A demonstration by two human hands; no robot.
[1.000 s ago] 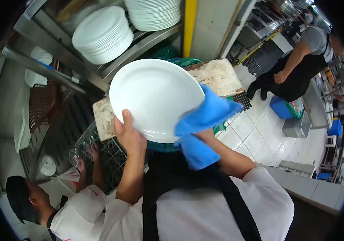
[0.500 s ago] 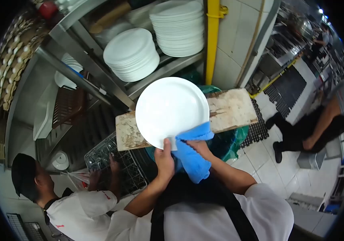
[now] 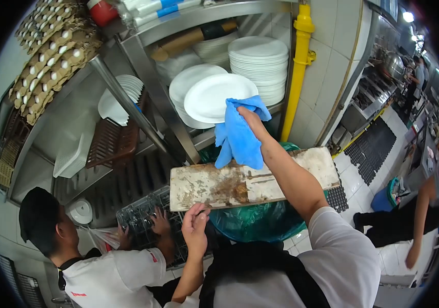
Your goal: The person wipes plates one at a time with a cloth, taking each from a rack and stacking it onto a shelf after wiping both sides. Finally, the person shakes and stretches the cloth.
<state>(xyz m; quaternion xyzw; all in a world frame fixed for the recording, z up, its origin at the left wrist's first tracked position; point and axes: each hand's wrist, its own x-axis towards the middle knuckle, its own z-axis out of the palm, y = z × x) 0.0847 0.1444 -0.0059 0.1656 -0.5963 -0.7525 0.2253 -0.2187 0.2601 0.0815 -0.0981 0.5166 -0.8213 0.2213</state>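
Observation:
My right hand [image 3: 253,123] grips the blue cloth [image 3: 244,139] and, through it, the right edge of a white plate [image 3: 219,97]. That plate is above the shorter plate stack [image 3: 184,112] on the metal shelf, beside a taller plate stack [image 3: 258,64]. My left hand [image 3: 195,226] is near the front left edge of the worn white board [image 3: 206,187], palm up with fingers curled loosely and apart, holding nothing. Part of my right hand is hidden by the cloth.
A co-worker [image 3: 101,272] at the left has both hands at a glass rack [image 3: 145,218]. Below the board is a green-lined bin [image 3: 255,223]. A yellow pipe [image 3: 299,77] stands right of the shelf. Another person [image 3: 409,220] is at the right.
The plate has moved up from over the board to the shelf stack, with my right hand and the cloth. My left hand has let go of it and stays lower, near the board.

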